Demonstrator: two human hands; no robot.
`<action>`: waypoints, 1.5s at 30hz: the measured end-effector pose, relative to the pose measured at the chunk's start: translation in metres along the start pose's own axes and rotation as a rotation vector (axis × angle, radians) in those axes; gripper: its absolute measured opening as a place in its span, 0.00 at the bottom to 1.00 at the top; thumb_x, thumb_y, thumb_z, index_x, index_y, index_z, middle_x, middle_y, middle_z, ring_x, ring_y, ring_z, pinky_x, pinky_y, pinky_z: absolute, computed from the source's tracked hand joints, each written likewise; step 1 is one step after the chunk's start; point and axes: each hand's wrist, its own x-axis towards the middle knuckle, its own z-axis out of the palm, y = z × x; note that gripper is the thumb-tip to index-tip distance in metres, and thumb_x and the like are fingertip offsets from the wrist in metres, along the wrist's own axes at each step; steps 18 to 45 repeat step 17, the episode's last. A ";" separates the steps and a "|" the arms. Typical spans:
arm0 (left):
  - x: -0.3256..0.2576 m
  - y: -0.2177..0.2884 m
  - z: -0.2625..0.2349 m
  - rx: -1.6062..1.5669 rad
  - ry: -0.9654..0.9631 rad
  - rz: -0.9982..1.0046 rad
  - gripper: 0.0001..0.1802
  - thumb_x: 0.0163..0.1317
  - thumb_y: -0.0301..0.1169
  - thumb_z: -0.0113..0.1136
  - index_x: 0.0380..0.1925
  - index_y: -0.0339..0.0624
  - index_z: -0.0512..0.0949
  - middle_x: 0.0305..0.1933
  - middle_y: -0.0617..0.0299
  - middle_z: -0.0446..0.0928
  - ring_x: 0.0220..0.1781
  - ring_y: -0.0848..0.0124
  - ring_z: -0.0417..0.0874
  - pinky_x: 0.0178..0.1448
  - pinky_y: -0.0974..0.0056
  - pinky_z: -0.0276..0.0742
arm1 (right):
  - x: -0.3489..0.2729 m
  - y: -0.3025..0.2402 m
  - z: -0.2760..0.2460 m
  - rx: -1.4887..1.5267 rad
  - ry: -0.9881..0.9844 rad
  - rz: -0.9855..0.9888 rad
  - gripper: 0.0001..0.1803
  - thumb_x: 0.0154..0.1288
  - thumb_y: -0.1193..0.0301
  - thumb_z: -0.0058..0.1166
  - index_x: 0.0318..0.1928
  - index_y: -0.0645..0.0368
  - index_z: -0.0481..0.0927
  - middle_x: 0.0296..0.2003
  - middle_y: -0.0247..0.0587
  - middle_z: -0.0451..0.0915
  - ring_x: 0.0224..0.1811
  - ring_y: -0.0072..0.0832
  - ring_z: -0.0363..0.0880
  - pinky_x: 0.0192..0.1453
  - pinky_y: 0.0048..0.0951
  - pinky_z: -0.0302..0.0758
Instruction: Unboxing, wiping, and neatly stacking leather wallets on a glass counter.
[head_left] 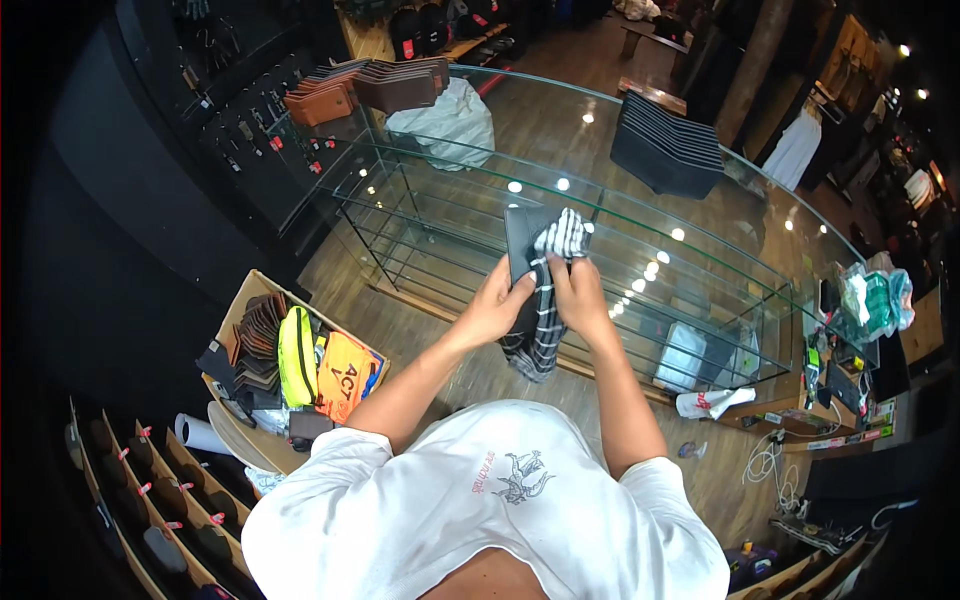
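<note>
Both hands' grip closed on wallet [522, 240] and cloth [545, 300]

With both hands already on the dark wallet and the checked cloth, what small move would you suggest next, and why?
Probably a short stroke of the checked cloth across the bare face of the dark wallet. The right hand bunches the cloth against the wallet's right edge, the left hand grips the wallet from below, and most of its upper face is uncovered above the glass counter.
</note>
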 end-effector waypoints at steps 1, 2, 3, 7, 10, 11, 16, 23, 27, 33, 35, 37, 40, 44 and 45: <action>-0.003 -0.001 -0.003 -0.002 -0.039 -0.061 0.20 0.79 0.29 0.49 0.66 0.33 0.65 0.58 0.59 0.76 0.58 0.76 0.74 0.64 0.66 0.71 | -0.001 -0.005 -0.006 0.115 -0.016 0.158 0.16 0.79 0.64 0.49 0.50 0.66 0.79 0.41 0.50 0.83 0.43 0.36 0.80 0.52 0.34 0.75; -0.001 0.005 -0.006 -0.002 -0.077 -0.115 0.20 0.79 0.30 0.49 0.66 0.33 0.66 0.56 0.59 0.76 0.57 0.75 0.74 0.64 0.66 0.71 | 0.004 -0.016 -0.013 0.230 -0.030 0.309 0.16 0.79 0.64 0.51 0.50 0.66 0.80 0.44 0.46 0.82 0.46 0.28 0.79 0.53 0.30 0.74; -0.002 0.005 -0.009 0.127 -0.124 -0.092 0.21 0.79 0.32 0.52 0.65 0.32 0.67 0.55 0.59 0.76 0.56 0.76 0.74 0.62 0.66 0.72 | 0.009 -0.004 -0.011 0.562 0.022 0.293 0.14 0.78 0.66 0.54 0.51 0.65 0.79 0.45 0.39 0.82 0.48 0.19 0.77 0.54 0.27 0.74; -0.010 -0.002 -0.003 0.126 -0.248 -0.094 0.22 0.78 0.35 0.52 0.65 0.32 0.68 0.55 0.59 0.77 0.57 0.75 0.73 0.64 0.66 0.71 | 0.022 0.017 -0.015 0.767 0.052 0.323 0.12 0.79 0.71 0.50 0.56 0.64 0.74 0.49 0.36 0.83 0.49 0.22 0.79 0.57 0.27 0.74; 0.000 0.007 -0.013 0.025 -0.091 -0.080 0.23 0.78 0.33 0.52 0.67 0.32 0.66 0.59 0.58 0.76 0.60 0.74 0.73 0.67 0.66 0.68 | -0.005 -0.006 0.007 0.805 0.101 0.241 0.17 0.80 0.72 0.44 0.64 0.64 0.71 0.55 0.34 0.80 0.57 0.23 0.75 0.66 0.29 0.69; 0.001 0.014 -0.016 0.020 -0.142 -0.086 0.24 0.78 0.34 0.51 0.68 0.32 0.65 0.60 0.57 0.76 0.60 0.73 0.74 0.68 0.65 0.69 | -0.013 -0.012 0.013 0.889 0.177 0.200 0.18 0.81 0.71 0.45 0.65 0.63 0.70 0.56 0.33 0.79 0.59 0.22 0.74 0.67 0.28 0.67; -0.004 0.018 -0.019 0.296 -0.284 -0.172 0.31 0.78 0.36 0.53 0.75 0.35 0.58 0.68 0.56 0.71 0.68 0.73 0.68 0.75 0.66 0.59 | 0.010 -0.002 -0.003 0.729 0.227 0.529 0.25 0.86 0.58 0.34 0.46 0.65 0.80 0.37 0.35 0.83 0.39 0.19 0.76 0.48 0.28 0.75; 0.002 0.030 -0.013 0.400 -0.282 -0.149 0.32 0.78 0.37 0.54 0.75 0.36 0.57 0.69 0.54 0.71 0.69 0.73 0.67 0.75 0.66 0.58 | 0.017 -0.011 -0.005 0.934 0.243 0.563 0.25 0.86 0.56 0.36 0.48 0.63 0.81 0.39 0.37 0.86 0.41 0.23 0.81 0.54 0.31 0.79; 0.002 0.030 -0.013 0.400 -0.282 -0.149 0.32 0.78 0.37 0.54 0.75 0.36 0.57 0.69 0.54 0.71 0.69 0.73 0.67 0.75 0.66 0.58 | 0.017 -0.011 -0.005 0.934 0.243 0.563 0.25 0.86 0.56 0.36 0.48 0.63 0.81 0.39 0.37 0.86 0.41 0.23 0.81 0.54 0.31 0.79; 0.002 0.030 -0.013 0.400 -0.282 -0.149 0.32 0.78 0.37 0.54 0.75 0.36 0.57 0.69 0.54 0.71 0.69 0.73 0.67 0.75 0.66 0.58 | 0.017 -0.011 -0.005 0.934 0.243 0.563 0.25 0.86 0.56 0.36 0.48 0.63 0.81 0.39 0.37 0.86 0.41 0.23 0.81 0.54 0.31 0.79; 0.002 0.030 -0.013 0.400 -0.282 -0.149 0.32 0.78 0.37 0.54 0.75 0.36 0.57 0.69 0.54 0.71 0.69 0.73 0.67 0.75 0.66 0.58 | 0.017 -0.011 -0.005 0.934 0.243 0.563 0.25 0.86 0.56 0.36 0.48 0.63 0.81 0.39 0.37 0.86 0.41 0.23 0.81 0.54 0.31 0.79; 0.002 0.030 -0.013 0.400 -0.282 -0.149 0.32 0.78 0.37 0.54 0.75 0.36 0.57 0.69 0.54 0.71 0.69 0.73 0.67 0.75 0.66 0.58 | 0.017 -0.011 -0.005 0.934 0.243 0.563 0.25 0.86 0.56 0.36 0.48 0.63 0.81 0.39 0.37 0.86 0.41 0.23 0.81 0.54 0.31 0.79; 0.002 0.030 -0.013 0.400 -0.282 -0.149 0.32 0.78 0.37 0.54 0.75 0.36 0.57 0.69 0.54 0.71 0.69 0.73 0.67 0.75 0.66 0.58 | 0.017 -0.011 -0.005 0.934 0.243 0.563 0.25 0.86 0.56 0.36 0.48 0.63 0.81 0.39 0.37 0.86 0.41 0.23 0.81 0.54 0.31 0.79; 0.002 0.030 -0.013 0.400 -0.282 -0.149 0.32 0.78 0.37 0.54 0.75 0.36 0.57 0.69 0.54 0.71 0.69 0.73 0.67 0.75 0.66 0.58 | 0.017 -0.011 -0.005 0.934 0.243 0.563 0.25 0.86 0.56 0.36 0.48 0.63 0.81 0.39 0.37 0.86 0.41 0.23 0.81 0.54 0.31 0.79; 0.002 0.030 -0.013 0.400 -0.282 -0.149 0.32 0.78 0.37 0.54 0.75 0.36 0.57 0.69 0.54 0.71 0.69 0.73 0.67 0.75 0.66 0.58 | 0.017 -0.011 -0.005 0.934 0.243 0.563 0.25 0.86 0.56 0.36 0.48 0.63 0.81 0.39 0.37 0.86 0.41 0.23 0.81 0.54 0.31 0.79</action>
